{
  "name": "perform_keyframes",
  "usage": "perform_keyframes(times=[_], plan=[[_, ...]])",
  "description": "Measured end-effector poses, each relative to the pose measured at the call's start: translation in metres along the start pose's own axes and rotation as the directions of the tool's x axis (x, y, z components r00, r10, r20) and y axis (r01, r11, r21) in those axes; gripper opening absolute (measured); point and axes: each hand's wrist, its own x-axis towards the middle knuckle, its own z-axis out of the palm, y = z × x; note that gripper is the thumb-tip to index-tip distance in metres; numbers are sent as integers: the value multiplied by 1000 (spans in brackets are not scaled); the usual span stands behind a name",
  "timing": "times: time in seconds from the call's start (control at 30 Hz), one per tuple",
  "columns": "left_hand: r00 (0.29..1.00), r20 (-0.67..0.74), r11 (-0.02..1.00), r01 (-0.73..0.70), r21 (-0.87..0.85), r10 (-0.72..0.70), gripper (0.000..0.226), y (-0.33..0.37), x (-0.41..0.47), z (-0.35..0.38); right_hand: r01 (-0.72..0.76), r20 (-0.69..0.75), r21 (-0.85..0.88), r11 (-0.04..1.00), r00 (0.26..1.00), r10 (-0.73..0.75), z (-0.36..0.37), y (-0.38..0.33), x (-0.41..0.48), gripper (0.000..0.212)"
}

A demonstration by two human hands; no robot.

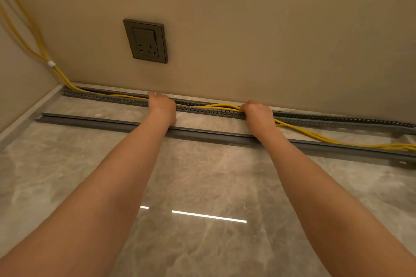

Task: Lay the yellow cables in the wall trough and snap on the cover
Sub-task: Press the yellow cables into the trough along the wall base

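A grey slotted trough [105, 97] runs along the foot of the wall, from the left corner to the right edge. Yellow cables [216, 106] come down the left corner, lie in the trough's left part, bulge up between my hands, then spill out onto the floor at the right [319, 138]. My left hand [162, 105] presses down on the cables in the trough, fingers curled. My right hand [256, 111] is closed around the cable bundle at the trough's front edge. The long grey cover [99, 119] lies flat on the floor, parallel to the trough and nearer to me.
A dark wall socket [146, 41] sits on the beige wall above the trough. A white tie [51, 63] binds the cables in the left corner. The floor is polished grey marble tile [202, 186] with a light reflection.
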Motion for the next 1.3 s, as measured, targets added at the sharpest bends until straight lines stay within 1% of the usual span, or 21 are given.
perform_keyframes(times=[0.07, 0.1, 0.17, 0.23, 0.3, 0.33, 0.4, 0.47, 0.53, 0.67, 0.73, 0.8, 0.87, 0.9, 0.97, 1.07, 1.13, 1.2, 1.27, 1.3], plan=[[998, 39, 995, 35, 95, -39, 43, 6, -1, -7, 30, -5, 12, 999, 1000, -30, 4, 5, -2, 37], [998, 38, 992, 48, 115, -53, 44, 11, -2, -12, 43, -10, 28, 999, 999, -43, 7, 8, -4, 40], [999, -29, 995, 30, 91, -27, 41, 24, -3, -24, 51, -21, 75, 996, 999, -50, 10, 12, -6, 45], [983, -164, 997, -78, 24, 81, 37, 44, -8, -38, 52, -19, 108, 993, 999, -50, 11, 14, -6, 46], [933, -289, 970, -237, -52, 213, 36, 67, -13, -49, 45, -8, 133, 990, 999, -44, 12, 14, -5, 47], [913, -317, 949, -301, -95, 258, 36, 77, -16, -52, 35, 3, 151, 988, 999, -35, 12, 13, -5, 48], [909, -309, 911, -353, -214, 280, 37, 93, -18, -53, 16, 26, 186, 982, 999, -21, 12, 11, -4, 50], [920, -291, 873, -356, -335, 263, 37, 101, -19, -47, -2, 45, 207, 978, 999, -7, 12, 9, -3, 50], [919, -308, 835, -364, -414, 247, 38, 102, -19, -41, -30, 48, 220, 975, 999, 20, 11, 6, -2, 47], [899, -351, 783, -411, -467, 263, 44, 96, -16, -30, -42, 63, 186, 982, 998, 31, 8, 1, -2, 42], [902, -340, 730, -420, -539, 268, 49, 96, -17, -23, -45, 78, 124, 991, 996, 36, 5, 2, -3, 42], [907, -328, 683, -416, -600, 264, 59, 100, -20, -17, -46, 81, 55, 997, 996, 42, 3, 2, -3, 43], [917, -305, 662, -397, -635, 257, 66, 100, -21, -17, -41, 117, 23, 999, 992, 38, 2, 1, -3, 44], [922, -289, 668, -386, -636, 258, 66, 99, -20, -18, -43, 149, 31, 999, 988, 38, 2, 0, -3, 45], [929, -265, 722, -367, -587, 257, 63, 97, -20, -22, -44, 183, 67, 997, 983, 31, 4, 2, -5, 49], [936, -263, 840, -331, -429, 235, 60, 97, -21, -24, -43, 180, 125, 991, 984, 20, 8, 4, -10, 54], [926, -292, 870, -339, -359, 240, 57, 103, -23, -28, -42, 174, 193, 980, 985, 8, 10, 7, -13, 57], [897, -334, 838, -407, -364, 291, 52, 115, -25, -36, -49, 152, 330, 943, 988, -2, 11, 10, -15, 58], [884, -336, 762, -456, -460, 326, 48, 129, -28, -45, -59, 100, 465, 883, 995, 14, 12, 20, -18, 57], [889, -323, 735, -452, -506, 325, 49, 135, -28, -48, -66, 80, 492, 868, 996, 31, 12, 25, -20, 57]])
